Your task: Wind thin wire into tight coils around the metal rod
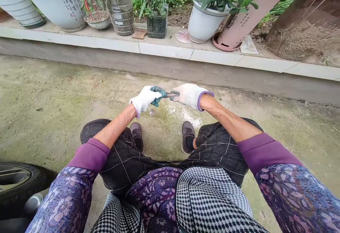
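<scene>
I see a thin, dark greyish-brown bar-like thing stretched level between my two hands, above the ground in front of my shoes. Its ends are covered by my fingers, so its kind is unclear. My left hand, in a white glove with green-coated fingers and a purple cuff edge, is closed around the left end. A matching glove covers my right hand, whose fingers pinch the right end. White powder is scattered on the concrete below my right hand. A small pale object lies below the left.
A low tiled ledge runs across ahead, bearing several potted plants, among them a white pot and a pink pot. A car wheel is close by at lower left. Mossy concrete surrounds my feet.
</scene>
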{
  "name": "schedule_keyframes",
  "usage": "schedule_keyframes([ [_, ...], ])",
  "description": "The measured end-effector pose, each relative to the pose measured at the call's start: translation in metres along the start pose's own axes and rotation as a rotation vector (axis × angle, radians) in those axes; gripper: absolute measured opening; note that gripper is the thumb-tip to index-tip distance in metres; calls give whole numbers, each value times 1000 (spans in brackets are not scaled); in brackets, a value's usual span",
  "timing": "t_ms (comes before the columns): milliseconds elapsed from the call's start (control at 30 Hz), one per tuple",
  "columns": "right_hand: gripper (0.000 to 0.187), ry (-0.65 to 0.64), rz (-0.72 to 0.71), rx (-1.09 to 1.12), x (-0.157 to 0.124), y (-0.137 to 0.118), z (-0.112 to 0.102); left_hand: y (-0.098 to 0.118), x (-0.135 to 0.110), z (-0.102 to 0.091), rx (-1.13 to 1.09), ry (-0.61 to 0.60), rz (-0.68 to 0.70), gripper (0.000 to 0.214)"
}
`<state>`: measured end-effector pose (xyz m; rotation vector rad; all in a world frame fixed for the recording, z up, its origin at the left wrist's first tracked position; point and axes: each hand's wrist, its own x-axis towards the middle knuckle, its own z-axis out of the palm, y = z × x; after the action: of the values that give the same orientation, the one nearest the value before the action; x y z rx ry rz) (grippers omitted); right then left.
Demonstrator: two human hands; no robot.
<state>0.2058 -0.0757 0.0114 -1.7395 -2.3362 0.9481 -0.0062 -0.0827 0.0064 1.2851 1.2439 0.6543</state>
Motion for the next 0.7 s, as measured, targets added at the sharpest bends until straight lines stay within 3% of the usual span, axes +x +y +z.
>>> schedule_keyframes([
  [233,29,148,78,148,-7,-1,-14,0,-3,5,-123,-59,67,9],
  [467,43,85,108,584,-24,-22,-18,0,-1,0,-125,-80,80,19],
  [700,44,69,59,746,-29,-29,-20,-5,4,-7,-91,-196,177,16],
])
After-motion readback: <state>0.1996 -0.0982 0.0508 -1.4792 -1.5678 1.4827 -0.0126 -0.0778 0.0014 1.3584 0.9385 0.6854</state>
